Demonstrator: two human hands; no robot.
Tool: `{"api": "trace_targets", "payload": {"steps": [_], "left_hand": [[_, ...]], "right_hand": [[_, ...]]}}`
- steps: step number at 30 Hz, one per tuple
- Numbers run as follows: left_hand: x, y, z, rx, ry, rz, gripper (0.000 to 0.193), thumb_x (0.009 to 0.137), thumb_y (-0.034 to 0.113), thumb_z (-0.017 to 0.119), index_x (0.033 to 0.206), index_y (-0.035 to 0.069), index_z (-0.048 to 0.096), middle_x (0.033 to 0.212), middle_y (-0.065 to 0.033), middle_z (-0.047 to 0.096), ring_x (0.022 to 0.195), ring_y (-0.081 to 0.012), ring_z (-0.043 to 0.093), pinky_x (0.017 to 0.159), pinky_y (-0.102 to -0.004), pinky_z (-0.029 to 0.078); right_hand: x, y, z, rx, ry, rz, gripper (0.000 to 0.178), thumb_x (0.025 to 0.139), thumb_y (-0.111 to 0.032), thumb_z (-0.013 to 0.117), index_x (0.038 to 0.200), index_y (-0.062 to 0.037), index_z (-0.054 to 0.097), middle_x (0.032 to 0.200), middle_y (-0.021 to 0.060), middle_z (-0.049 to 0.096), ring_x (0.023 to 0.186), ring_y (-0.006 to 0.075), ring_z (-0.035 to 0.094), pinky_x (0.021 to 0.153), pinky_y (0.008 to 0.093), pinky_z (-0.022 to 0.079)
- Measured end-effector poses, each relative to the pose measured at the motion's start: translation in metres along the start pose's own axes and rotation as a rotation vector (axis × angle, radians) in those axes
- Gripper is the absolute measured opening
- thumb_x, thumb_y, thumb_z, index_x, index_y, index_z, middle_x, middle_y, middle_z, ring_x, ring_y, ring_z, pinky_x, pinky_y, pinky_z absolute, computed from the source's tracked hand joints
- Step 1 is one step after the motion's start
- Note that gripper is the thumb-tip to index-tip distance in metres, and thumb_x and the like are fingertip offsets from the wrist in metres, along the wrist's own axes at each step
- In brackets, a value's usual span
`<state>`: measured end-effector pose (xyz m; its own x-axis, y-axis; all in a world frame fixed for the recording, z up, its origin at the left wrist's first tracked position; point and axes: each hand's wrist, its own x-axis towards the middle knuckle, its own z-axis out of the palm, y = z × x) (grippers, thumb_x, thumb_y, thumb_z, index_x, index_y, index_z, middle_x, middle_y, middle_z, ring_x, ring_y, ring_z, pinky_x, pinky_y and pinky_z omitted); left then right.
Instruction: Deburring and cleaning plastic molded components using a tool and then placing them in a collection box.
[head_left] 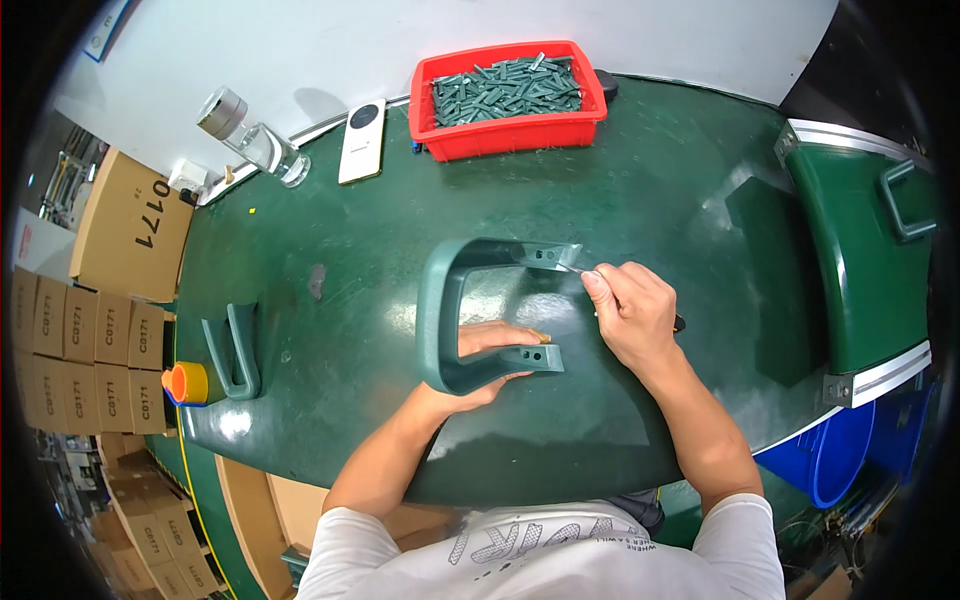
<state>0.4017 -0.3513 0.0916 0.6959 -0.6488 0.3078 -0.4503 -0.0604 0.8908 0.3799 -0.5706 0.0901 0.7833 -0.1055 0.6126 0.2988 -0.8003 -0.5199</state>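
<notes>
A green U-shaped plastic handle (437,310) is held up over the middle of the table, its two ends facing right. My left hand (490,342) grips it from inside and below, fingers wrapped around the lower arm. Both ends carry small dark holes. My right hand (637,305) is closed on a slim tool with a thin metal tip (572,268); a dark end sticks out behind the fist. That tip is at the end of the upper arm. The fist hides most of the tool, so its exact kind is unclear.
A red bin (520,140) full of small green pieces stands at the back, beside a phone (362,142) and a glass bottle (262,145). Another green handle (238,350) and a tape roll (188,382) lie left. A green panel with a handle (865,270) stands right.
</notes>
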Motion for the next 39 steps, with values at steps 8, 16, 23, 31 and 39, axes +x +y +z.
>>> {"api": "trace_targets", "payload": {"steps": [8, 16, 23, 31, 39], "left_hand": [[-0.01, -0.005, -0.001, -0.226, 0.105, -0.126, 0.032, 0.07, -0.002, 0.076, 0.099, 0.0, 0.062, 0.101, -0.0164, 0.068, 0.09, -0.0227, 0.067, 0.076, -0.0324, 0.055], [-0.011, -0.019, -0.007, -0.598, 0.22, -0.035, 0.032, 0.07, -0.003, 0.076, 0.094, 0.002, 0.056, 0.102, -0.0234, 0.065, 0.095, -0.0277, 0.066, 0.078, -0.037, 0.056], [-0.01, -0.019, -0.008, -0.705, 0.197, 0.032, 0.033, 0.07, -0.002, 0.076, 0.097, 0.003, 0.057, 0.106, -0.0259, 0.063, 0.096, -0.032, 0.065, 0.08, -0.0408, 0.055], [-0.01, -0.018, -0.008, -0.729, 0.176, 0.039, 0.033, 0.071, -0.003, 0.074, 0.099, 0.004, 0.058, 0.108, -0.0265, 0.062, 0.096, -0.0331, 0.065, 0.081, -0.0422, 0.055], [-0.009, -0.019, -0.009, -0.705, 0.17, 0.044, 0.033, 0.071, -0.002, 0.075, 0.098, 0.003, 0.057, 0.107, -0.027, 0.062, 0.096, -0.033, 0.065, 0.081, -0.0419, 0.055]], "right_hand": [[0.001, -0.002, -0.003, 0.122, 0.014, -0.103, 0.013, 0.078, -0.013, 0.07, 0.075, -0.0027, 0.063, 0.057, 0.0063, 0.051, 0.049, 0.0219, 0.05, 0.044, 0.0329, 0.039], [-0.003, -0.023, -0.011, 0.547, -0.281, -0.215, 0.018, 0.081, -0.016, 0.066, 0.073, 0.0001, 0.064, 0.056, 0.0075, 0.052, 0.047, 0.0206, 0.049, 0.045, 0.0316, 0.038], [-0.003, -0.027, -0.013, 0.59, -0.347, -0.169, 0.017, 0.079, -0.018, 0.07, 0.072, -0.0029, 0.064, 0.054, 0.0058, 0.049, 0.047, 0.0206, 0.049, 0.045, 0.0321, 0.038], [-0.005, -0.028, -0.012, 0.571, -0.357, -0.187, 0.017, 0.079, -0.018, 0.07, 0.072, -0.003, 0.065, 0.053, 0.0059, 0.049, 0.046, 0.0208, 0.049, 0.045, 0.0323, 0.037], [-0.004, -0.028, -0.012, 0.559, -0.364, -0.175, 0.02, 0.08, -0.02, 0.069, 0.071, -0.0033, 0.064, 0.053, 0.0059, 0.048, 0.047, 0.0212, 0.049, 0.045, 0.0326, 0.038]]}}
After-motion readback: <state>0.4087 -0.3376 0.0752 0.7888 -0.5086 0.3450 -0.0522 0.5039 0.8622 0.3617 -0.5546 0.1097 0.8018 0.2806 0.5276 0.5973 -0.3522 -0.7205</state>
